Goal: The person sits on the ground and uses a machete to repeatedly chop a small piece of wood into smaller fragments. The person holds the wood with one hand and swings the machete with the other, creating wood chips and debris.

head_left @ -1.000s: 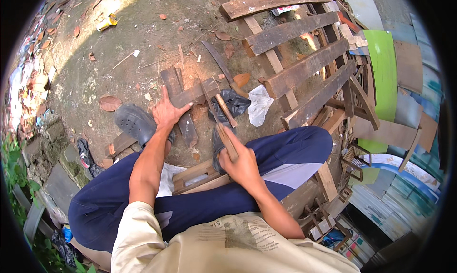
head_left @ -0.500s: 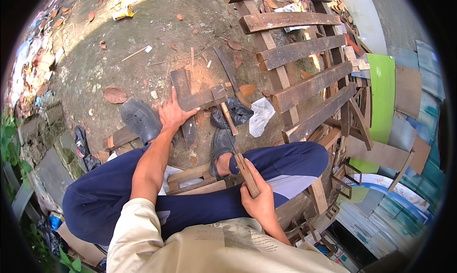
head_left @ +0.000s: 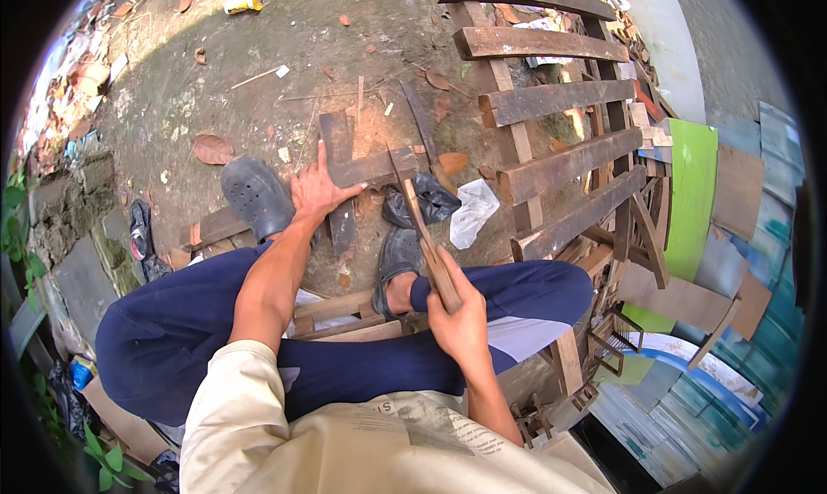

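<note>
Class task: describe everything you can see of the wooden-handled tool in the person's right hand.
The tool has a straight, light-brown, wooden-looking handle with a dark lengthwise line. Its narrow, dark blade looks like metal; any teeth are too fine to make out. It slants, blade pointing away from the person and slightly left. The right hand's grip is closed around the handle. In the picture the blade crosses a short board near its right end; contact cannot be told.
</note>
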Available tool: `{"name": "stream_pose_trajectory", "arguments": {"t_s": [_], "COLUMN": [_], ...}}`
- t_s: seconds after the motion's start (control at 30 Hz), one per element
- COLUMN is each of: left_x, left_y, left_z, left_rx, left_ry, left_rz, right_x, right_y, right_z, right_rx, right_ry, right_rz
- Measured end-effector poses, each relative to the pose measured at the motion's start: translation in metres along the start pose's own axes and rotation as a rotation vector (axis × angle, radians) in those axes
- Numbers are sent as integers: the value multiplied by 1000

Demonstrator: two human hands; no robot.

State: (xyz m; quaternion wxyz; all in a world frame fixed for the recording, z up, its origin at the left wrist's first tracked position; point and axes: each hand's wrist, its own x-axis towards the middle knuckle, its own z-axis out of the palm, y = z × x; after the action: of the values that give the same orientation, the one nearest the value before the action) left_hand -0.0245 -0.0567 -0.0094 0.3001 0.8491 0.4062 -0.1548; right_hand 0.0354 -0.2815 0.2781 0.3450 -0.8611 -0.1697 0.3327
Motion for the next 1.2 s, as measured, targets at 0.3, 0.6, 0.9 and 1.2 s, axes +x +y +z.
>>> {"name": "stream_pose_trajectory", "arguments": {"t_s": [0.3, 0.6, 0.9, 1.2], "left_x": [-3, -6, -9, -2], "left_y": [5, 3, 17, 11], "left_z": [8, 6, 2, 3], "left_rx": [62, 47, 23, 78], "left_ry": [50, 40, -16, 26], "left_rz": [18, 20, 20, 14], "right_x": [-26, 66, 91, -15], "right_y": [-2, 31, 18, 5], "right_z": [-6, 43, 41, -1], "right_rx": [-16, -98, -59, 45], "right_ry": [-34, 29, 17, 36], "right_rz": [8, 52, 178, 53]}}
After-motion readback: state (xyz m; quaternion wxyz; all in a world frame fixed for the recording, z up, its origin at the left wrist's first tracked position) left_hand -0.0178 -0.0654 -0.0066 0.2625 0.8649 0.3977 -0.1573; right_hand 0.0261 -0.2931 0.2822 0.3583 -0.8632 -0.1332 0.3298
